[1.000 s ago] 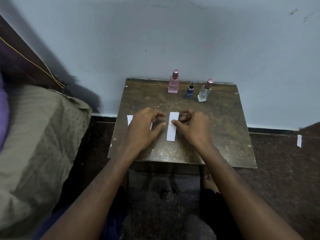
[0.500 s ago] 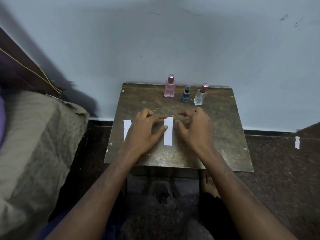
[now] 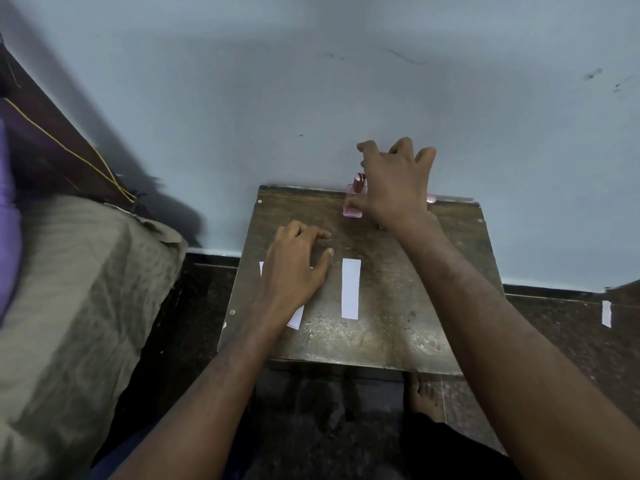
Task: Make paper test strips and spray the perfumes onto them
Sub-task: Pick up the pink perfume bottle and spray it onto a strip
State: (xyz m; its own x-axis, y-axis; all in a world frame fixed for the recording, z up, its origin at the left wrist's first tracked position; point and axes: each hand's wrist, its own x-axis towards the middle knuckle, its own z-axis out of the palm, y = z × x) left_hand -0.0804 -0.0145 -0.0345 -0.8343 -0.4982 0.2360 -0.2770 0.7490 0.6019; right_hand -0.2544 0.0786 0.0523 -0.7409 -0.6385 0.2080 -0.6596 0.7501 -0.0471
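Your right hand [image 3: 394,183] hangs with spread fingers over the pink perfume bottle [image 3: 354,199] at the back of the small table [image 3: 398,327], gripping nothing, while your left hand [image 3: 294,268] rests loosely curled on one paper strip [image 3: 296,318] beside another paper strip [image 3: 350,288].

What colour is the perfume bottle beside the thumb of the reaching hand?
Pink: the perfume bottle has a pink body and a rosy metallic cap, seen from the head camera.
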